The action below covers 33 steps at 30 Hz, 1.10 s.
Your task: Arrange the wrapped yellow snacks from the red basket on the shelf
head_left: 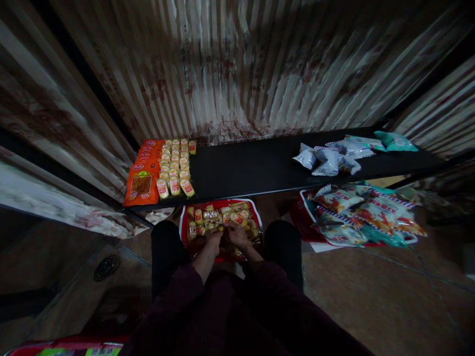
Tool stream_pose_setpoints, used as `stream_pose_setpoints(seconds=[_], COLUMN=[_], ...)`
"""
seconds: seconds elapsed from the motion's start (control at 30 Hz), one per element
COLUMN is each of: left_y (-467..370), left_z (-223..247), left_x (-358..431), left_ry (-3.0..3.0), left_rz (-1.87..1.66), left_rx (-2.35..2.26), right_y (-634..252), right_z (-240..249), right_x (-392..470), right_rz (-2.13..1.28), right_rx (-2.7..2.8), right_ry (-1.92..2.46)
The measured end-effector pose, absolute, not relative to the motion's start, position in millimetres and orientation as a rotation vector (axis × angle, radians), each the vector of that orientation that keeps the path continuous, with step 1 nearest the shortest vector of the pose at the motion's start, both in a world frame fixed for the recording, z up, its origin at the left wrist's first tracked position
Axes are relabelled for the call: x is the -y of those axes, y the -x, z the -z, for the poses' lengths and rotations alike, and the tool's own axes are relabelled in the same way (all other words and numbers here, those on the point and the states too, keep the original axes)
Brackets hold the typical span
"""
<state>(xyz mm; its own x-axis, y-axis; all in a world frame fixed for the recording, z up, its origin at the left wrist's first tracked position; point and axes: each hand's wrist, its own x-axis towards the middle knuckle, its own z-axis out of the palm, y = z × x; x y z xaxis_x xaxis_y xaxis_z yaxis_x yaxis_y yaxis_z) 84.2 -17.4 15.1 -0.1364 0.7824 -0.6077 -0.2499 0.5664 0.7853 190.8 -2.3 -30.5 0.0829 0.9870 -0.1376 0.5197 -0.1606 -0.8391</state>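
Between my knees stands a red basket [257,210] filled with small wrapped yellow snack packs [211,214]. Both of my hands are down inside it. My left hand [213,238] has its fingers curled together at a small yellow pack near the basket's middle. Close beside it, my right hand [237,234] bends its fingers over the packs, just below one with an orange and white label [238,219]. Dim light and the hands themselves hide most of what the fingers grip.
Ahead runs a black shelf [241,170]. Orange snack bags [141,183] and rows of yellow packs [174,170] stand at its left; silver-blue bags [326,159] and teal bags [396,141] lie at its right. Another red basket [302,217] holds larger bags. A drain [106,267] is in the floor.
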Motion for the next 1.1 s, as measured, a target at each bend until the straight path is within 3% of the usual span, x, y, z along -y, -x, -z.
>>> stream_pose_setpoints(seconds=[0.17, 0.7, 1.1], left_y=[-70, -54, -51], left_z=[-4, -19, -22], left_x=[6, -14, -9], left_ry=[-0.354, -0.366, -0.428], left_rz=[-0.827, -1.069, -1.126], left_rx=[-1.552, -1.285, -1.272], right_y=[-180, -183, -181], right_z=[36, 13, 9], right_x=[8, 11, 14], right_rz=[-0.967, -1.324, -1.363], right_rx=[1.311, 0.832, 0.687], right_ry=[1.675, 1.378, 1.337])
